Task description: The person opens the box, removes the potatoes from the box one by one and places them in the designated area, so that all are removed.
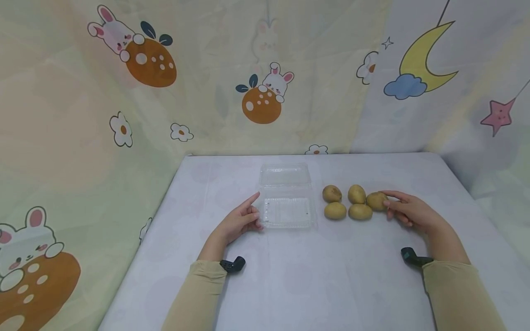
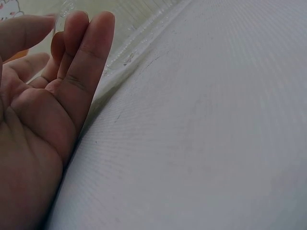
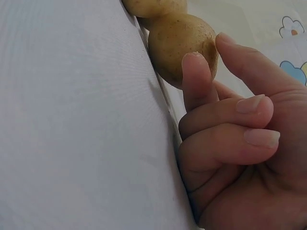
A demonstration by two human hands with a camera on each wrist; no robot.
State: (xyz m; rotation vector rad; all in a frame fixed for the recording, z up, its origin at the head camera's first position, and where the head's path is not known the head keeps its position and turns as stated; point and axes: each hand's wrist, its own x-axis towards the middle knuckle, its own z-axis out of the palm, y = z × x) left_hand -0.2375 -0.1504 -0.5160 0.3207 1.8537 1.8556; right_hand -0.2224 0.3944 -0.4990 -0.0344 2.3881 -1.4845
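Observation:
A clear plastic clamshell box [image 1: 287, 212] lies opened flat on the table, its lid [image 1: 285, 174] on the far side. My left hand [image 1: 240, 219] is at the box's left edge, index finger extended, the other fingers loosely bent. In the left wrist view its fingertips [image 2: 101, 24] are close to the clear plastic; firm contact is hard to tell. My right hand [image 1: 414, 212] holds the rightmost potato [image 1: 376, 201] between thumb and bent index finger; the other fingers are curled in. That potato rests against neighbouring potatoes [image 1: 360, 211].
Left of the held potato, more potatoes [image 1: 332, 193] sit in two short rows, right of the box. A white cloth covers the table [image 1: 314, 280]. Printed fabric [image 1: 207, 82] hangs behind and at both sides. Each wrist wears a small black camera [image 1: 233, 265].

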